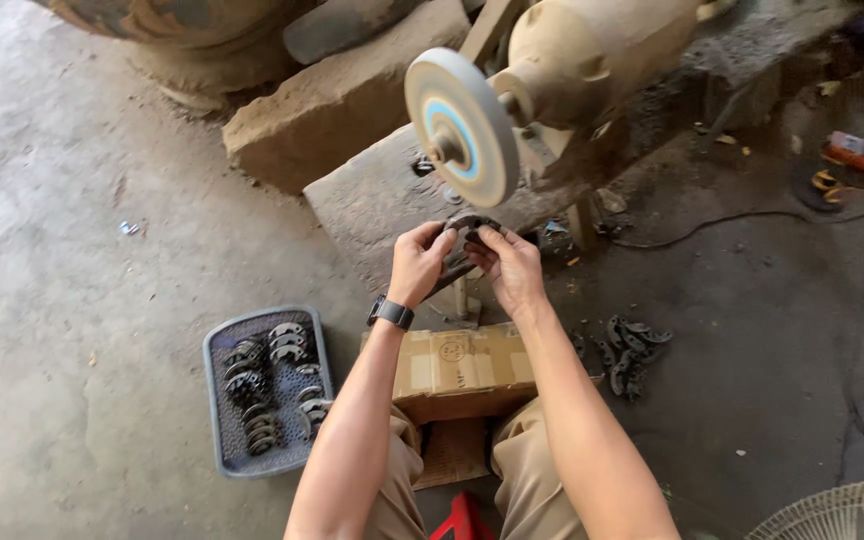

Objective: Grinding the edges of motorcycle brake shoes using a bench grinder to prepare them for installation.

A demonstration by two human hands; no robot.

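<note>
My left hand [418, 262] and my right hand [508, 264] both grip a small dark curved metal part [469, 226], held just under the round buffing wheel [461, 124] of a dust-covered bench grinder [592, 50]. The part sits close below the wheel's lower edge; I cannot tell whether it touches. A dark watch is on my left wrist.
A grey plastic tray [220, 400] with several dark metal parts lies on the floor at my left. A pile of similar parts [630, 350] lies at my right. A cardboard box [462, 368] rests by my knees. Stone blocks [337, 105], cables [742, 218] and a fan guard [847, 512] surround me.
</note>
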